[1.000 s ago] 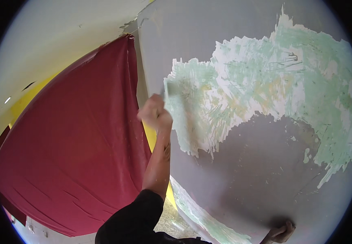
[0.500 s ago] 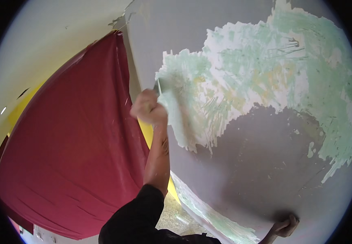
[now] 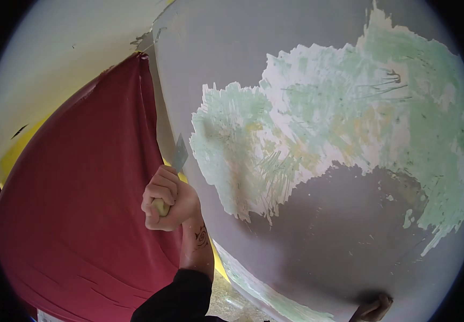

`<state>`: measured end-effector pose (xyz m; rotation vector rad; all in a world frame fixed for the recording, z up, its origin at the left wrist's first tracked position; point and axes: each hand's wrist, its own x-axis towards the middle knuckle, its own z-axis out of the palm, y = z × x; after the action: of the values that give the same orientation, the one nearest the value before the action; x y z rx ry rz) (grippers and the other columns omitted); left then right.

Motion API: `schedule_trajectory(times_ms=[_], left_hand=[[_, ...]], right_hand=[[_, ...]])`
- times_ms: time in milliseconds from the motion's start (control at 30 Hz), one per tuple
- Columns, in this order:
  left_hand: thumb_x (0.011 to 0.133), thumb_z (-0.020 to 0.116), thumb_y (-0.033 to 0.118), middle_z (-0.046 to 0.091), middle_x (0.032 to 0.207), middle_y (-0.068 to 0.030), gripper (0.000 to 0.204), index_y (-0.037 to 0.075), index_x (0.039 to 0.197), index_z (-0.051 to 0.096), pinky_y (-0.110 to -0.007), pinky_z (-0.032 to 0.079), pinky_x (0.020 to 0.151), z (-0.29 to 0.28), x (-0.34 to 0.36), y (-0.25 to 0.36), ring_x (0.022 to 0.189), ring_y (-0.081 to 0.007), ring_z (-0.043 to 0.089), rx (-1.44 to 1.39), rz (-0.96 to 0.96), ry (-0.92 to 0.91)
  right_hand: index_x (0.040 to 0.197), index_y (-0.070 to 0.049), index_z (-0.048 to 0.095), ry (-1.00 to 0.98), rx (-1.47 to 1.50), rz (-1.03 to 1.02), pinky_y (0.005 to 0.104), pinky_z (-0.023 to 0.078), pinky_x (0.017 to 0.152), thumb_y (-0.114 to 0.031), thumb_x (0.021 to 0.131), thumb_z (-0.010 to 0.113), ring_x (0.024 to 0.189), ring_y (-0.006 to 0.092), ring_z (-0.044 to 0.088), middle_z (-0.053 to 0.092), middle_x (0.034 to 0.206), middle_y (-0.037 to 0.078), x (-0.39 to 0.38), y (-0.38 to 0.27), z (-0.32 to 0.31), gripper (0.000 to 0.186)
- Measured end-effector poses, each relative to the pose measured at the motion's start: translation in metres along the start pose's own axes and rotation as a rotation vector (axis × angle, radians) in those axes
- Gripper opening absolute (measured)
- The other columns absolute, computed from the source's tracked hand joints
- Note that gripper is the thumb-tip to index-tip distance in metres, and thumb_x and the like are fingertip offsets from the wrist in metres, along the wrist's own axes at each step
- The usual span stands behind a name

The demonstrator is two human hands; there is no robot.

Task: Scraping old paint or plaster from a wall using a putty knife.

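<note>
My left hand point(image 3: 168, 203) is closed in a fist around the pale yellowish handle point(image 3: 160, 207) of a putty knife. Its flat blade point(image 3: 180, 154) points up, apart from the left edge of a patch where grey paint is scraped off, baring mottled green and white point(image 3: 318, 107). Low on the right, my right hand point(image 3: 372, 309) rests against the grey wall point(image 3: 318, 231) with its fingers curled. Nothing shows in those fingers, though the palm is hidden.
A large dark red cloth point(image 3: 92, 188) hangs at the left, close beside my left hand. Behind it are yellow and pale wall areas. A second scraped strip point(image 3: 267, 290) runs along the wall's lower edge, above a speckled floor point(image 3: 224, 298).
My left hand with the putty knife has come down and left, off the scraped patch. The view has tilted slightly. My right hand stays against the wall.
</note>
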<state>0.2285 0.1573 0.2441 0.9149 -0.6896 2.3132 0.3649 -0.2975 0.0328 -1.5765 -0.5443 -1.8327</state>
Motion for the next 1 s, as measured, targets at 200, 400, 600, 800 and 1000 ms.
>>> schedule_trajectory(times_ms=[200, 400, 600, 800, 1000], left_hand=[[0.081, 0.038, 0.02, 0.029, 0.043, -0.0002, 0.034, 0.01, 0.05, 0.028, -0.027, 0.019, 0.042, -0.017, -0.007, -0.077, 0.041, -0.0095, 0.027, 0.621, 0.427, -0.044], [0.081, 0.035, 0.031, 0.022, 0.046, 0.0019, 0.036, 0.013, 0.052, 0.026, -0.03, 0.023, 0.046, 0.001, -0.001, -0.027, 0.043, -0.0111, 0.02, 0.025, 0.024, -0.035], [0.078, 0.036, 0.026, 0.034, 0.046, -0.0015, 0.032, 0.01, 0.051, 0.031, -0.027, 0.022, 0.043, -0.014, -0.006, -0.044, 0.042, -0.0117, 0.028, 0.239, -0.05, -0.085], [0.085, 0.038, 0.021, 0.035, 0.05, -0.0008, 0.037, 0.004, 0.052, 0.038, -0.028, 0.018, 0.044, 0.001, -0.023, -0.08, 0.046, -0.0099, 0.03, 0.486, -0.064, -0.341], [0.082, 0.041, 0.013, 0.037, 0.051, -0.0033, 0.031, 0.005, 0.052, 0.033, -0.028, 0.021, 0.045, -0.025, -0.005, -0.032, 0.048, -0.0117, 0.032, 0.313, -0.327, -0.128]], right_hand=[[0.086, 0.007, 0.061, -0.076, 0.047, 0.224, 0.0395, 0.048, 0.062, -0.005, 0.091, 0.044, 0.068, 0.0312, 0.056, 0.06, 0.078, 0.018, -0.05, 0.029, -0.013, 0.021], [0.087, 0.007, 0.061, -0.039, -0.023, 0.178, 0.0404, 0.048, 0.063, -0.005, 0.092, 0.045, 0.069, 0.0313, 0.057, 0.06, 0.079, 0.017, -0.05, 0.03, -0.01, 0.021], [0.087, 0.007, 0.062, -0.077, 0.056, 0.167, 0.0404, 0.047, 0.062, -0.009, 0.095, 0.046, 0.069, 0.0321, 0.057, 0.061, 0.08, 0.018, -0.04, 0.028, -0.018, 0.023], [0.089, 0.007, 0.063, -0.07, 0.04, 0.103, 0.0404, 0.049, 0.062, -0.011, 0.096, 0.048, 0.067, 0.0316, 0.059, 0.062, 0.078, 0.017, -0.038, 0.031, -0.004, 0.025], [0.088, 0.007, 0.062, -0.071, 0.12, 0.062, 0.0416, 0.048, 0.057, -0.008, 0.093, 0.046, 0.063, 0.0319, 0.059, 0.062, 0.074, 0.018, -0.032, 0.026, -0.007, 0.023]])
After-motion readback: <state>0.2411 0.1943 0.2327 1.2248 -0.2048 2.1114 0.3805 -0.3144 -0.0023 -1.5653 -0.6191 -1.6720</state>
